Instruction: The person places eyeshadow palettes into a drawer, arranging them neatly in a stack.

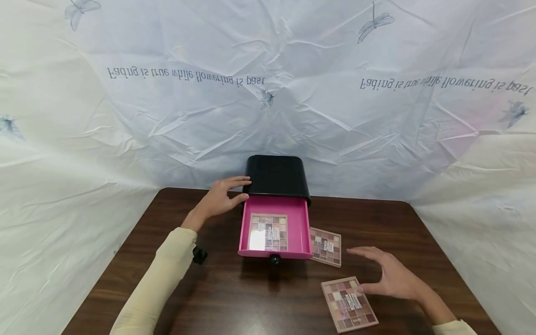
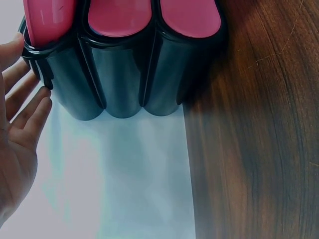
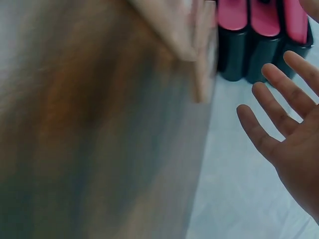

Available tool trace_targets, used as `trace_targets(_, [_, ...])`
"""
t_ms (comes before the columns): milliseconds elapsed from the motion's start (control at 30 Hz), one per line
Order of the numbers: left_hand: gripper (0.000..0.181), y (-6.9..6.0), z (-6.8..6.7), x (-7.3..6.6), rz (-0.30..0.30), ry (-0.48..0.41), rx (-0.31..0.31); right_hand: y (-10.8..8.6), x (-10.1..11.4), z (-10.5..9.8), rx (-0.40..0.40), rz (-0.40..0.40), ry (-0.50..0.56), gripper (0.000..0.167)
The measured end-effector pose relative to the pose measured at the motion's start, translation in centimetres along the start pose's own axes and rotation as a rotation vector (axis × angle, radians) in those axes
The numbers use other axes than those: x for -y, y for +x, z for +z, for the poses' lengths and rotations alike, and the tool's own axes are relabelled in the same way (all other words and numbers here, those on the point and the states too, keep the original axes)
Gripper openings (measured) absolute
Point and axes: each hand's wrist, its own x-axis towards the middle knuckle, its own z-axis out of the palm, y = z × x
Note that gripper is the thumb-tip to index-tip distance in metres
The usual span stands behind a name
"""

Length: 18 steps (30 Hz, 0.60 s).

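Observation:
A black drawer unit stands at the table's back, its pink top drawer pulled out with a palette lying inside. My left hand rests its extended fingers and thumb against the unit's left side; in the left wrist view that hand touches the black casing. My right hand, fingers spread and holding nothing, hovers by a second palette, its thumb over that palette's edge. A third palette lies beside the drawer. The right wrist view shows the right hand with fingers apart.
The brown wooden table reaches back to a pale printed sheet that hangs behind and at both sides. A black knob sticks out from the drawer's front. Something black is worn at the left wrist.

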Motion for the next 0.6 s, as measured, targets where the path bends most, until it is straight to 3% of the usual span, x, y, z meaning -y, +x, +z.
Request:
trace_targets(133, [0.05,0.0,0.0,-0.2,-0.009,0.001,0.007,-0.9,-0.6,0.6,0.047,0.028,0.003,0.081])
trace_targets(600, [0.05,-0.1,0.3,-0.1,-0.009,0.005,0.009,-2.6,-2.1,1.5,0.248,-0.002,0.035,0.097])
